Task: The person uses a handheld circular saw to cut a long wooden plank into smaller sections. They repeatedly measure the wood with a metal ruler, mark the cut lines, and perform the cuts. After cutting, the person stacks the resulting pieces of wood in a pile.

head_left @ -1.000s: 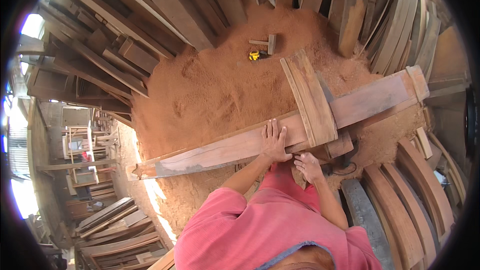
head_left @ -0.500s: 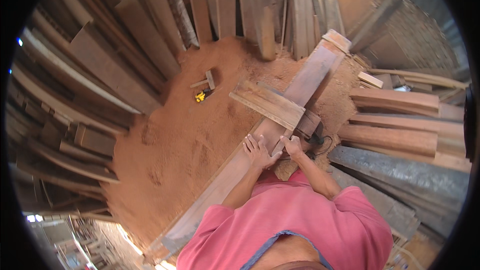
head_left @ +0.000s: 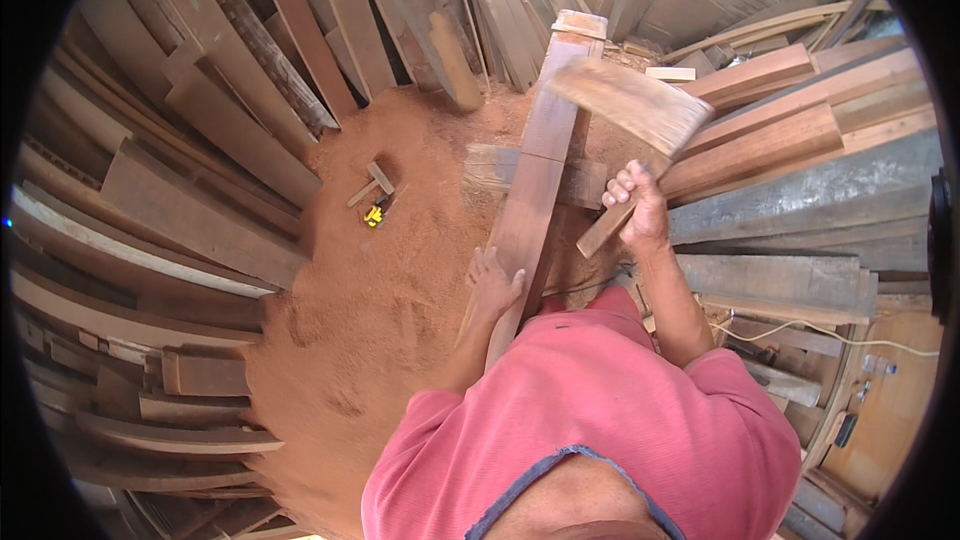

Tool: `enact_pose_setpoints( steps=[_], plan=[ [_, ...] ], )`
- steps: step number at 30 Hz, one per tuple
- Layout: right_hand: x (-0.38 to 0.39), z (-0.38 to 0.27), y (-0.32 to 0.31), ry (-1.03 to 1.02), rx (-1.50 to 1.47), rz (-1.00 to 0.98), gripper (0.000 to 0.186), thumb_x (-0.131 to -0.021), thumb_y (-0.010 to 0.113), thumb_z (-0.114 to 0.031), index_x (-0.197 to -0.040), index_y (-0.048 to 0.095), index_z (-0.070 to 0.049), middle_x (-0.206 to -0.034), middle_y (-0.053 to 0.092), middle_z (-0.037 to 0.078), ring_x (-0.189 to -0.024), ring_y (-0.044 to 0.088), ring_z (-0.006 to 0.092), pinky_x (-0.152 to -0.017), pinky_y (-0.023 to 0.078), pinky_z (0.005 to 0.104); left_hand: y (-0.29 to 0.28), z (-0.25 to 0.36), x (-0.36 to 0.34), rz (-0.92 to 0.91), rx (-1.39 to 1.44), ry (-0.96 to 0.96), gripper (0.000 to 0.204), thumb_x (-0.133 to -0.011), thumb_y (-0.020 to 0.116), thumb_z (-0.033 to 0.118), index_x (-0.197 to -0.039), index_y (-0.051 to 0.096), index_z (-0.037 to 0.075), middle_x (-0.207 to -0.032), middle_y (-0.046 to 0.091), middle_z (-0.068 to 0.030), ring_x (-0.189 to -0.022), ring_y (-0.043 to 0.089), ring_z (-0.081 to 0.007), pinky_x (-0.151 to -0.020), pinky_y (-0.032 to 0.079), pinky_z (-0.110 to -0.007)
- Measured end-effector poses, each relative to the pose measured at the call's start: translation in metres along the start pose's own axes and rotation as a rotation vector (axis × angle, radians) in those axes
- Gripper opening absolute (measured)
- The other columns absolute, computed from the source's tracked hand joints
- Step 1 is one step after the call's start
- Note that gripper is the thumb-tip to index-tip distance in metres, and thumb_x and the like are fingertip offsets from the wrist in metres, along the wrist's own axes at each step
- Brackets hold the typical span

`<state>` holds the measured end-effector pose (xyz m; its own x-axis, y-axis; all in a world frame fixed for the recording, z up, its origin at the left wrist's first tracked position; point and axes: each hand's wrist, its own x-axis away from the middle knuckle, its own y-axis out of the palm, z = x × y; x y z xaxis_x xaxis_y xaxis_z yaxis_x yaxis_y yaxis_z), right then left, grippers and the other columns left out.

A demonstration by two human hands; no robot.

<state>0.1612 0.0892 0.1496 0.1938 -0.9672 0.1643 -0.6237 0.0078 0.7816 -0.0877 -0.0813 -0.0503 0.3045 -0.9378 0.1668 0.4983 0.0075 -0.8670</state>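
My right hand (head_left: 641, 208) grips the dark handle of a wooden T-shaped piece (head_left: 625, 105), whose broad, motion-blurred head is raised over the long reddish plank (head_left: 530, 210). My left hand (head_left: 495, 285) lies on the plank nearer my body, fingers spread. The plank runs away from me to a narrow block at its far end (head_left: 578, 22). A crosswise piece of weathered wood (head_left: 485, 168) lies under it.
Reddish sawdust (head_left: 340, 330) covers the ground, with a yellow-and-black tool (head_left: 374, 215) beside a small wooden T-piece (head_left: 380, 178). Leaning boards (head_left: 200, 220) surround the left and back. Stacked timbers (head_left: 750, 155) and a pale cord (head_left: 820, 330) are at the right.
The view has turned, so the plank now points away from me. My right hand has lifted the wooden piece that lay across the plank. My left hand stays on the plank.
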Motion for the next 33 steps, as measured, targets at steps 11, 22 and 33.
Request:
enact_pose_setpoints(
  steps=[11, 22, 33],
  plan=[
    [0.011, 0.049, -0.089, 0.118, -0.105, 0.657, 0.023, -0.096, 0.076, -0.019, -0.083, 0.059, -0.012, -0.073, 0.061, 0.001, -0.062, 0.063, 0.0178, -0.056, 0.054, 0.0381, -0.011, -0.029, 0.097, -0.037, -0.015, -0.266, 0.124, -0.074, 0.082, 0.062, -0.166, 0.016, 0.011, -0.148, 0.040, -0.0336, -0.138, 0.036, -0.0516, -0.115, 0.024, -0.067],
    [0.009, 0.255, -0.193, 0.568, 0.355, 0.744, 0.080, -0.094, 0.077, -0.038, -0.144, 0.042, 0.015, -0.137, 0.059, 0.028, -0.120, 0.062, 0.0344, -0.100, 0.052, 0.0478, -0.021, 0.009, 0.089, -0.224, -0.122, -0.352, 0.137, -0.065, 0.089, 0.053, -0.167, 0.008, 0.011, -0.154, 0.029, -0.0323, -0.140, 0.030, -0.0516, -0.116, 0.019, -0.069],
    [-0.005, 0.286, -0.194, 0.473, 0.181, 0.566, 0.092, -0.088, 0.082, -0.053, -0.138, 0.044, 0.014, -0.138, 0.057, 0.025, -0.122, 0.061, 0.0354, -0.105, 0.053, 0.0522, -0.020, 0.005, 0.080, -0.271, -0.116, -0.280, 0.135, -0.066, 0.086, 0.053, -0.167, 0.009, 0.007, -0.154, 0.027, -0.0354, -0.142, 0.029, -0.0529, -0.117, 0.020, -0.070]
  ],
)
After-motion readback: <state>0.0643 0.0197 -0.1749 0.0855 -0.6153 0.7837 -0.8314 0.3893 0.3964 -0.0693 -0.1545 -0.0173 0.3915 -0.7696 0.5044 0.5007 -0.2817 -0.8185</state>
